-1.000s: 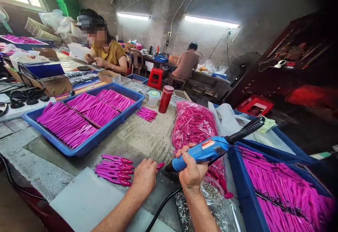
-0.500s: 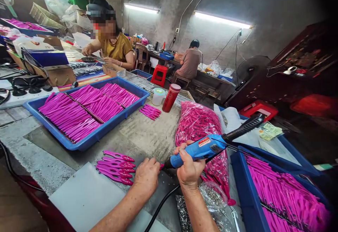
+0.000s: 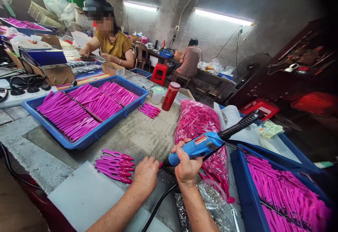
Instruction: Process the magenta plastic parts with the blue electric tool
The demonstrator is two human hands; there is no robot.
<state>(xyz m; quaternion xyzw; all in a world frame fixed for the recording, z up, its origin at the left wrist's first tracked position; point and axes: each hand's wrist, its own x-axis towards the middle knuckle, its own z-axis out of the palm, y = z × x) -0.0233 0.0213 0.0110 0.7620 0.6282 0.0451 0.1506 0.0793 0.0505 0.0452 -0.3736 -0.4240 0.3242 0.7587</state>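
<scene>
My right hand (image 3: pixel 188 165) is wrapped round a blue electric screwdriver (image 3: pixel 196 148) with a black cord end, its dark nose pointing down to the left. In my left hand (image 3: pixel 145 175), the closed fingers pinch a slender pink plastic piece (image 3: pixel 161 165); only its dark pink end shows, meeting the screwdriver's nose. Most of that piece is hidden by my fingers. Just left of my left hand, several magenta pieces (image 3: pixel 116 165) with glossy dark pink ends lie side by side. Beyond my right hand slumps a clear bag of pink parts (image 3: pixel 199 119).
Blue trays of magenta pieces stand at left (image 3: pixel 79 146) and right (image 3: pixel 237 189). A red tumbler (image 3: pixel 171 97) and a lidded tub (image 3: pixel 157 96) stand farther back. Bags of small metal parts (image 3: pixel 211 196) lie near my right forearm. A black cable (image 3: pixel 161 203) crosses the table. Two people sit beyond.
The view has shifted slightly. Both hands keep their grips, with the screwdriver still against the pink piece. The seated person's hand at left has moved a little.
</scene>
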